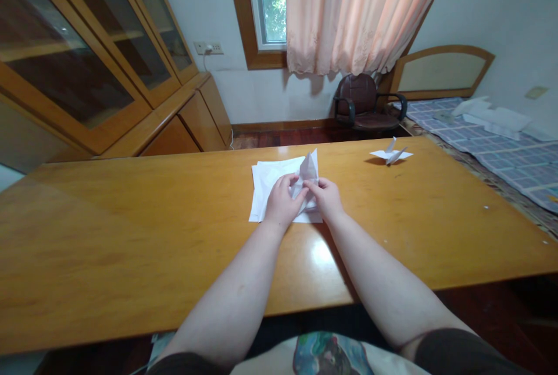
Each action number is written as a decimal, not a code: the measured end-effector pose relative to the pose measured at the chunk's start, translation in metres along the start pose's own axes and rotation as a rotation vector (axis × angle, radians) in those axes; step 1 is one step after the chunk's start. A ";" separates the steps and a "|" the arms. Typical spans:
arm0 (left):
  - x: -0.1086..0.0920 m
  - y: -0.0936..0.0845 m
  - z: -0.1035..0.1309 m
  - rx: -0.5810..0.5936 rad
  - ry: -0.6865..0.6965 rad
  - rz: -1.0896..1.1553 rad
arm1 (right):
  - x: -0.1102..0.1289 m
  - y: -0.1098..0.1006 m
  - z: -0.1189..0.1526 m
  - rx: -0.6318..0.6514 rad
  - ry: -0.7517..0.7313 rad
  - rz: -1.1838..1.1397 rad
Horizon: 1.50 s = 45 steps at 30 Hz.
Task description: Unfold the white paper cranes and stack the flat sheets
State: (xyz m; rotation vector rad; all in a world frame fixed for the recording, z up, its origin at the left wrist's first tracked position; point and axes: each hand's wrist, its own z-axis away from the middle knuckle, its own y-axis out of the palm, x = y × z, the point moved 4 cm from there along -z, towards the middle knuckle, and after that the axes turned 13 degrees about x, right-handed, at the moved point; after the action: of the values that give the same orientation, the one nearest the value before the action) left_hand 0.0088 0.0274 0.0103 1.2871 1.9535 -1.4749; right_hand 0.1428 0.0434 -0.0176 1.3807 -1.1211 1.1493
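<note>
A folded piece of white paper (309, 167) with pointed tips is held upright between my two hands. My left hand (284, 199) grips its left side, thumb and fingers closed on it. From the right, my right hand (328, 196) pinches the same folded paper, its thumb close to the left thumb. Under both hands lies a loose stack of white paper sheets (261, 192) on the table. The lower part of the folded piece is partly hidden by my fingers.
A finished-looking white paper crane (390, 154) stands at the table's far right. Small white scraps (486, 207) lie near the right edge of the wooden table (131, 235). Beyond it are a brown armchair (360, 102), a bed (492, 142) and a glass-fronted cabinet (174, 125).
</note>
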 end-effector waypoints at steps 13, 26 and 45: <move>0.000 -0.003 0.001 -0.019 -0.019 0.048 | -0.004 0.000 -0.001 0.007 0.011 -0.027; 0.027 0.006 -0.006 -0.070 -0.277 0.562 | -0.004 0.003 -0.001 0.077 0.063 -0.092; 0.006 -0.007 0.005 -0.152 -0.193 0.000 | 0.013 0.004 0.012 -0.077 -0.139 0.321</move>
State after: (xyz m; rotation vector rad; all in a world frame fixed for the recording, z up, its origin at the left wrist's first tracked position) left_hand -0.0010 0.0253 0.0078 1.0396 1.8975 -1.3662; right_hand 0.1411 0.0305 -0.0052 1.2657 -1.5125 1.2338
